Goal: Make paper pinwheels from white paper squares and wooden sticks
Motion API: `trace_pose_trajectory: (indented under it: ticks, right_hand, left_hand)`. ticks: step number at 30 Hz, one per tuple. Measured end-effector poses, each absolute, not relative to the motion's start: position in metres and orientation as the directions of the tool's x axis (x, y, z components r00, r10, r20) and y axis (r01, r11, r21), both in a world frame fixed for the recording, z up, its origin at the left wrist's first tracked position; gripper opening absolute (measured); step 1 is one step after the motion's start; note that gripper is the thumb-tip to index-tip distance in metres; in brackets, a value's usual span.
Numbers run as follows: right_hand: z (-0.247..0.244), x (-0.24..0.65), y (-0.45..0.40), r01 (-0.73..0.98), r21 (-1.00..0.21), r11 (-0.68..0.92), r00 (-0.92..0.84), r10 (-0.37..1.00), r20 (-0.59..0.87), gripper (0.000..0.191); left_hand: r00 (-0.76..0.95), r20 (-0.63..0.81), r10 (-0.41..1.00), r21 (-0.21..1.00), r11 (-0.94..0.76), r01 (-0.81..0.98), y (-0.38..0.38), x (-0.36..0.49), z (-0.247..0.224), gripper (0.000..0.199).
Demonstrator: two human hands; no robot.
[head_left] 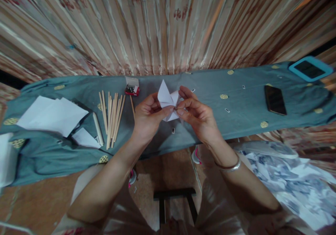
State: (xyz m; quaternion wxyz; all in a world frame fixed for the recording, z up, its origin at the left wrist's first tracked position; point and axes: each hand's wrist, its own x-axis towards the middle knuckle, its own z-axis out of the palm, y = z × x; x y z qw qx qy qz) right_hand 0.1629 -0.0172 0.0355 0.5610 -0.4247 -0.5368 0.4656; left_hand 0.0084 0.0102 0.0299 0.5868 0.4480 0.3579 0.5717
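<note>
A white folded paper pinwheel [165, 94] is held up over the middle of the cloth-covered table, its pointed blades spread. My left hand [147, 116] grips it from the left, with the thumb pressed near its centre. From the right, my right hand [197, 115] pinches at the centre with thumb and forefinger, the other fingers raised. A small dark thing shows between the fingertips, too small to make out. Just left of my left hand, one wooden stick [132, 105] lies partly hidden. Behind it stands an open red and white box [132, 88] holding small metallic pieces.
Several wooden sticks [112, 118] lie left of centre, beside a thick pale rod [98, 128] and white paper sheets [51, 114]. A phone [275, 100] and a blue-framed tablet [310, 69] are at the right. Paper pieces [301, 189] fill the lower right. Curtains hang behind the table [204, 84].
</note>
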Motion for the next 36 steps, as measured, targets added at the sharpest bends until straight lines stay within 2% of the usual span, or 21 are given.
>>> trace_pose_trajectory:
  ticks: [6,19,28,36]
  right_hand:
    - [0.0329,0.1635,-0.0166,-0.089,-0.972,0.218,-0.011,0.975,0.220,0.022]
    - [0.0348,0.1631,-0.0164,-0.103,-0.975,0.197,-0.019,0.980,0.200,0.026]
    - [0.0302,0.1664,-0.0144,-0.180,-0.981,0.069,-0.060,0.995,0.081,0.026]
    - [0.0293,0.1674,-0.0146,-0.195,-0.979,0.060,-0.065,0.995,0.074,0.025]
  left_hand:
    - [0.091,0.096,0.991,0.936,-0.059,-0.346,0.0106,0.0090,0.0294,0.040]
    - [0.102,0.087,0.991,0.933,-0.045,-0.357,0.0095,0.0090,0.0316,0.040]
    - [0.125,0.099,0.987,0.937,-0.050,-0.347,0.0104,0.0084,0.0294,0.041]
    - [0.127,0.084,0.988,0.937,-0.035,-0.348,0.0110,0.0082,0.0307,0.043]
